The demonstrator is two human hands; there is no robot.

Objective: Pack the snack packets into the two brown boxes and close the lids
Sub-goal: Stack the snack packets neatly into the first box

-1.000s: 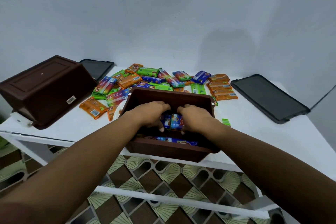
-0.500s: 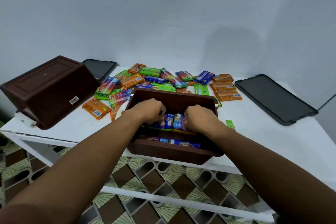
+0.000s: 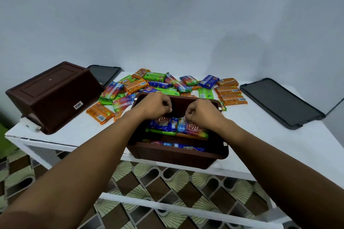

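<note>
An open brown box (image 3: 178,154) stands at the table's near edge with snack packets stacked inside. On top of the stack lie a blue packet (image 3: 163,122) and a rainbow packet (image 3: 191,128) side by side. My left hand (image 3: 156,106) hovers over the blue packet's far end with curled fingers, gripping nothing. My right hand (image 3: 202,113) is curled too, and its fingertips pinch the far edge of the rainbow packet. The second brown box (image 3: 54,95) lies upside down at the left. A pile of loose packets (image 3: 167,83) is spread behind the open box.
Two dark lids lie flat, one lid (image 3: 279,102) at the right and the other lid (image 3: 104,74) behind the upturned box. Orange packets (image 3: 230,93) are stacked at the back right. The white table (image 3: 260,135) ends just below the open box, over a patterned floor.
Both hands have risen from deep in the box to its far rim. The two packets they were pressing down now lie on top of the stack, and the left hand has let go.
</note>
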